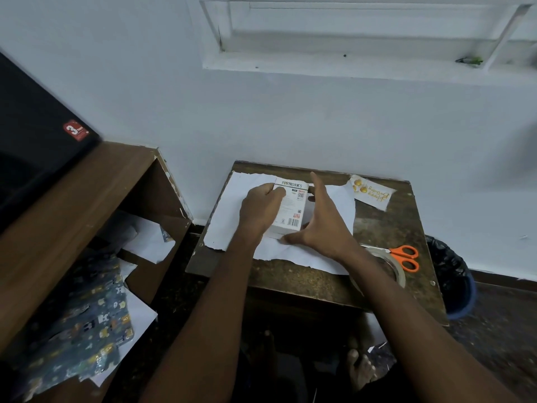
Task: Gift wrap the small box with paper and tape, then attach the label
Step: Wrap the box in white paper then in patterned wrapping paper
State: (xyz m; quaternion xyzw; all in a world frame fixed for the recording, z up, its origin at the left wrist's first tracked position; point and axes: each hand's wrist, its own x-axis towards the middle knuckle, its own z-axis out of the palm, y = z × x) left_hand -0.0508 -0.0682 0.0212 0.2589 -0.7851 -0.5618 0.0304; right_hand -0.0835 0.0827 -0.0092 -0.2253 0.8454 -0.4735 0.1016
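**Squaring the box on the paper before the first fold**

Nearest to me, the tape roll [389,267] lies at the table's [305,283] right front, partly hidden under my right forearm, with the orange-handled scissors [402,257] just beside it. Neither is needed yet.

Past them, my right hand [318,225] is spread flat, fingers straight, its edge against the right side of the box [292,207] and its thumb along the near end. My left hand [261,207] has its fingers curled over the box's left edge, holding it. So the two hands bracket the box, which lies flat in the middle of the white sheet of paper [229,216].

I judge this is the placing step: nothing is folded or taped. Next I will need to keep the box still and bring one side of the sheet up over it, then reach for tape.

Farther back on the right, the label [370,193] waits by the table's far corner, well apart from the box.
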